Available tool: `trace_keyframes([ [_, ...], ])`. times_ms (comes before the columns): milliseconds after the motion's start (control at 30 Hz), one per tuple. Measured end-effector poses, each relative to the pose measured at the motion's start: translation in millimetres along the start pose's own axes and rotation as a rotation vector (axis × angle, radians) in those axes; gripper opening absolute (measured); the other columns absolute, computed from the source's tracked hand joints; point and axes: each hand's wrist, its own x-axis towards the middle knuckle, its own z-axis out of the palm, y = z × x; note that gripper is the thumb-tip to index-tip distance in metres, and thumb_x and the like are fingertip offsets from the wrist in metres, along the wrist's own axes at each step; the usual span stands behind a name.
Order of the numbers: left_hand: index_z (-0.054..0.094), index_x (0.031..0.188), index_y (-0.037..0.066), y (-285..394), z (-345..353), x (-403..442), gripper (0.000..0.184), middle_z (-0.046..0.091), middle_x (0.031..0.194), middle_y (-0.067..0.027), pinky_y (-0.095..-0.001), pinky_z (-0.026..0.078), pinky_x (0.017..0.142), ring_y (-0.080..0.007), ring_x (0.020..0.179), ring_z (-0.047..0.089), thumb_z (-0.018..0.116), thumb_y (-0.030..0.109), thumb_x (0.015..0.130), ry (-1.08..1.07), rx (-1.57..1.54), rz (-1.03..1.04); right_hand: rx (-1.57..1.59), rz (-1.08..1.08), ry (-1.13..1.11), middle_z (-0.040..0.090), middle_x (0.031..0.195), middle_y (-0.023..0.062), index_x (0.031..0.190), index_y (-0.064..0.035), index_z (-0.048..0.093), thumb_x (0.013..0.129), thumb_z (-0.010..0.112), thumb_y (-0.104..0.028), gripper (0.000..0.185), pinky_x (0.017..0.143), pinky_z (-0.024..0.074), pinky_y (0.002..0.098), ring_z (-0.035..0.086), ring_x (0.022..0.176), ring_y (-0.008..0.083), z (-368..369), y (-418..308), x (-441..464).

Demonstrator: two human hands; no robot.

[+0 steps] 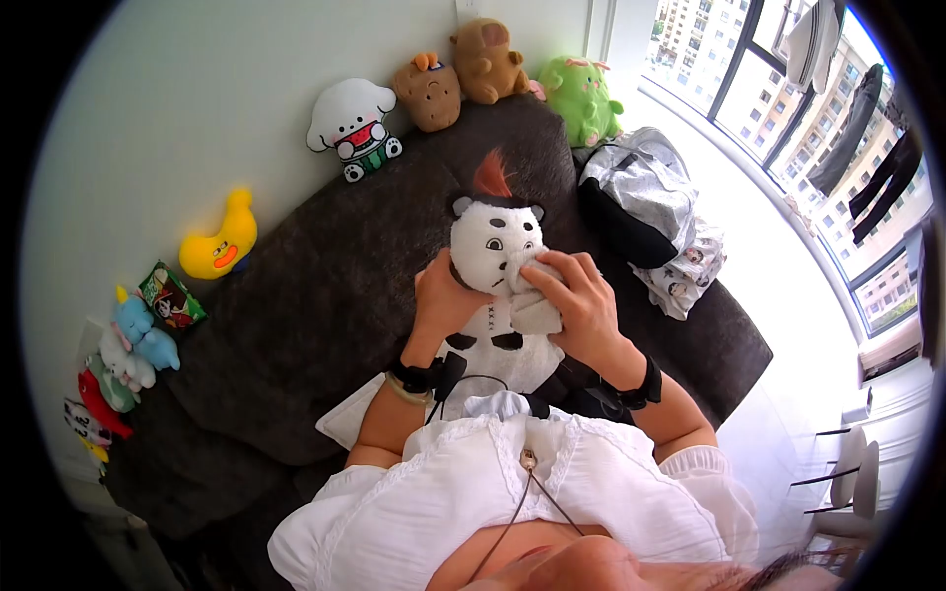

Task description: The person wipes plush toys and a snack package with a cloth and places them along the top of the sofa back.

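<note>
Sofa (296,325) beyond, curled hands (441,298) (584,310) hold cloth (535,313) and panda (481,266) lengthwise, head away, facing camera

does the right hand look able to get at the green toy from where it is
Probably not without leaning in: the right hand holds a cloth against the face of the panda toy, and the green toy sits well beyond, with a grey bundle near the path.
</note>
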Motion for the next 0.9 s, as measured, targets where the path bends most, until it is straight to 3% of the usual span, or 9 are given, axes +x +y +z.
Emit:
trace_keyframes([
  [133,0.058,0.119,-0.001,-10,1,2,0.071,0.071,0.111,-0.0180,-0.0407,0.059,0.083,-0.0293,0.103,0.071,0.093,0.017,0.060,0.027,-0.264,-0.033,0.062,0.110,-0.136,0.062,0.120,0.0041,0.116,-0.0142,0.068,0.049,0.077,0.002,0.069,0.080,0.0541,0.0382,0.059,0.101,0.0287,-10,12,-10],
  [233,0.054,0.125,-0.001,-15,6,4,0.076,0.070,0.114,-0.0166,-0.0390,0.059,0.083,-0.0261,0.103,0.071,0.093,0.014,0.060,0.032,-0.384,-0.029,0.023,0.128,0.042,0.063,0.119,0.0048,0.117,-0.0137,0.067,0.049,0.075,0.002,0.071,0.080,0.0541,0.0380,0.059,0.100,0.0299,-17,6,0],
  [400,0.051,0.128,0.000,-9,11,4,0.079,0.067,0.118,-0.0145,-0.0374,0.058,0.084,-0.0225,0.104,0.068,0.092,0.008,0.061,0.003,-0.490,0.031,0.023,0.122,0.117,0.063,0.120,0.0041,0.116,-0.0146,0.068,0.049,0.076,0.003,0.070,0.083,0.0535,0.0390,0.058,0.102,0.0294,-15,4,12],
  [500,0.051,0.129,0.000,-6,7,4,0.076,0.067,0.119,-0.0139,-0.0362,0.058,0.085,-0.0218,0.104,0.068,0.090,0.004,0.064,0.021,-0.541,0.085,-0.153,-0.001,-0.104,0.064,0.118,0.0028,0.110,-0.0152,0.069,0.051,0.078,0.001,0.061,0.083,0.0525,0.0394,0.057,0.104,0.0271,-5,18,1],
  [533,0.051,0.129,0.001,-5,5,5,0.075,0.067,0.119,-0.0137,-0.0357,0.058,0.085,-0.0217,0.104,0.068,0.090,0.003,0.065,0.041,-0.561,0.106,-0.202,0.018,-0.203,0.064,0.116,0.0017,0.105,-0.0158,0.070,0.054,0.080,-0.002,0.053,0.082,0.0517,0.0393,0.057,0.105,0.0257,-2,24,-5],
  [633,0.051,0.129,0.001,-16,0,9,0.073,0.066,0.120,-0.0131,-0.0352,0.057,0.086,-0.0213,0.104,0.068,0.088,0.000,0.066,0.078,-0.602,0.119,-0.254,0.165,-0.293,0.064,0.120,0.0024,0.108,-0.0161,0.071,0.055,0.080,-0.002,0.055,0.087,0.0509,0.0398,0.056,0.105,0.0272,-10,34,-12],
  [767,0.052,0.128,0.000,-16,2,9,0.069,0.067,0.117,-0.0128,-0.0353,0.057,0.085,-0.0208,0.104,0.067,0.087,0.002,0.068,-0.015,-0.663,-0.086,-0.030,0.130,-0.047,0.064,0.121,0.0032,0.112,-0.0172,0.069,0.056,0.081,-0.004,0.060,0.084,0.0516,0.0412,0.058,0.106,0.0275,-15,10,0],
  [800,0.053,0.129,0.001,-13,5,7,0.067,0.068,0.116,-0.0113,-0.0349,0.056,0.087,-0.0202,0.105,0.066,0.085,0.002,0.070,-0.028,-0.603,-0.114,-0.036,0.076,-0.045,0.063,0.124,0.0035,0.117,-0.0178,0.067,0.055,0.081,-0.003,0.065,0.084,0.0517,0.0414,0.058,0.106,0.0279,-9,8,-2],
  [900,0.053,0.132,0.001,-13,6,2,0.068,0.068,0.115,-0.0089,-0.0344,0.054,0.089,-0.0195,0.106,0.065,0.083,-0.001,0.071,-0.244,-0.853,-0.130,-0.115,0.048,-0.046,0.062,0.124,0.0018,0.112,-0.0166,0.068,0.054,0.082,-0.004,0.061,0.083,0.0515,0.0408,0.058,0.105,0.0287,3,7,-5],
])
